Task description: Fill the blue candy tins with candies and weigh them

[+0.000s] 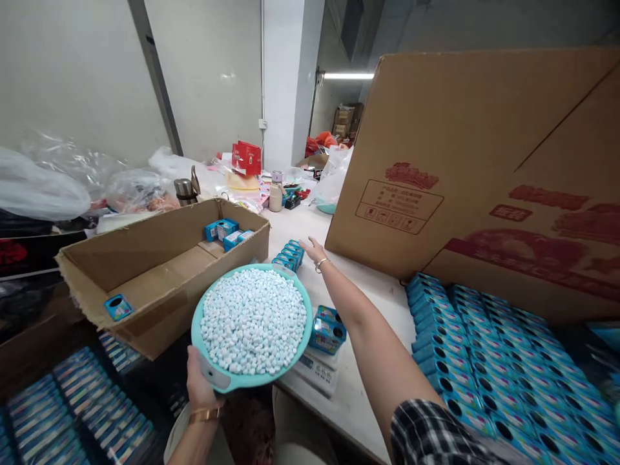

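Note:
My left hand grips the near rim of a teal bowl heaped with small white-blue pellets, holding it above the table edge. My right hand reaches far forward over the white table, fingers stretched out, right beside a short row of blue packets standing by the corner of an open cardboard box. The hand holds nothing. A bracelet sits on each wrist.
A small scale with two blue packets on it sits under the bowl. Several rows of blue packets fill the right. A big tilted carton stands behind them. More packets lie lower left. Bags, a flask and clutter crowd the far table.

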Tool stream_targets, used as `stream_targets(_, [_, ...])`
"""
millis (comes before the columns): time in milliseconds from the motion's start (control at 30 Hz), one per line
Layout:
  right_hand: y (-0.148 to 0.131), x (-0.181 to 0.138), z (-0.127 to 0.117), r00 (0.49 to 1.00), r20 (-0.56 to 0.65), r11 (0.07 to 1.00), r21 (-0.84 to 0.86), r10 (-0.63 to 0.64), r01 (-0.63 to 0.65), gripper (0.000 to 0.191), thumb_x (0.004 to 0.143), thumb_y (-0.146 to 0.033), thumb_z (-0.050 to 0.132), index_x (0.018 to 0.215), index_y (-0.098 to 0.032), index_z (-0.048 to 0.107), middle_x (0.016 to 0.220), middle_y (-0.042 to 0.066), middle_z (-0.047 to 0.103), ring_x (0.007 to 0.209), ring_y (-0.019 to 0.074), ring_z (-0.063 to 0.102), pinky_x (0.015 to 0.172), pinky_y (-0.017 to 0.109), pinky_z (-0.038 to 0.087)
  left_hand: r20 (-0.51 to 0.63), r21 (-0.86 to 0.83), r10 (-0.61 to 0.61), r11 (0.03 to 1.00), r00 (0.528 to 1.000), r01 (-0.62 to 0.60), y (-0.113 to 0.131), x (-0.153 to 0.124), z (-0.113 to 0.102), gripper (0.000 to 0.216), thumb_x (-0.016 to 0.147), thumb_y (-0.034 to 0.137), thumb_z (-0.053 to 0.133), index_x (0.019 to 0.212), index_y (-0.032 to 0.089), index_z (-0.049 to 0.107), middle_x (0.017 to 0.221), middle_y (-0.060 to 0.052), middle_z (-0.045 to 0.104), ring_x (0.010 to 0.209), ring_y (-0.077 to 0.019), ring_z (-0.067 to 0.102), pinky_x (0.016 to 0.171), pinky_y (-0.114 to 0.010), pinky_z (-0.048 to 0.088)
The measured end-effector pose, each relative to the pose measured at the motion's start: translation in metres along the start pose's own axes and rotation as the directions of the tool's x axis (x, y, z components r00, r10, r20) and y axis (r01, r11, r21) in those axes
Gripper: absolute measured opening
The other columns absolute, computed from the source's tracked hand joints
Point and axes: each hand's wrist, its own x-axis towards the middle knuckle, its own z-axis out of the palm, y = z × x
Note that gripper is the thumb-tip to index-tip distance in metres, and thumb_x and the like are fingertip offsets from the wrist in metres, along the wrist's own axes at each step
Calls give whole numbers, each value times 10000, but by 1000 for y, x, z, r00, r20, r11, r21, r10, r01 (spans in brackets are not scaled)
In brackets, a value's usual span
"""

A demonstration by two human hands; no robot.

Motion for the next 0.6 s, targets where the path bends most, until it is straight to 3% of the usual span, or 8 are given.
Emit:
stream_targets(133, [4, 48, 16, 999, 19, 999, -12, -32, 32, 690, 704, -489, 754, 1285, -157, 585, 1312, 176, 583, 1248, 317, 525, 1042, 454, 409, -36, 59, -17, 998, 999, 20, -7, 13, 1, 886, 838, 747, 378, 1496, 153, 372, 1336, -110, 626, 1234, -348, 581, 964, -482, 557])
stream_targets(233, [15, 75, 29, 995, 73, 997, -26, -66, 68, 551, 705, -447, 751, 1170, -172, 642, 1221, 124, 650, 1177, 274, 579, 999, 407, 449, -63, 99, 16, 995, 998, -10, -8, 18, 1, 872, 849, 729, 387, 1489, 136, 383, 1116, -98, 739, 1078, -336, 672, 922, -496, 576])
stream_targets(367, [34, 96, 39, 989, 117, 990, -99, -90, 102, 414, 719, -421, 729, 1067, -208, 658, 1178, 72, 659, 1083, 226, 614, 954, 348, 464, -139, 94, 7, 996, 990, 7, -6, 20, 8, 799, 853, 689, 445, 1444, 150, 455, 923, -57, 775, 991, -322, 701, 927, -493, 573])
stream_targets(467, [44, 106, 37, 990, 112, 977, -185, -84, 104, 419, 725, -408, 723, 1092, -227, 634, 1225, 81, 613, 1067, 228, 604, 957, 351, 444, -133, 119, -4, 993, 991, 20, -6, 19, 16, 771, 862, 695, 411, 1419, 167, 488, 888, -49, 773, 1004, -321, 696, 939, -499, 566])
stream_targets(600, [50, 117, 28, 990, 114, 956, -273, -79, 108, 416, 755, -419, 697, 1122, -242, 611, 1218, 87, 589, 1048, 230, 591, 940, 336, 430, -249, 169, -25, 983, 968, 69, -5, 17, 28, 878, 822, 723, 453, 1475, 138, 394, 1004, -73, 759, 1090, -353, 652, 959, -542, 547])
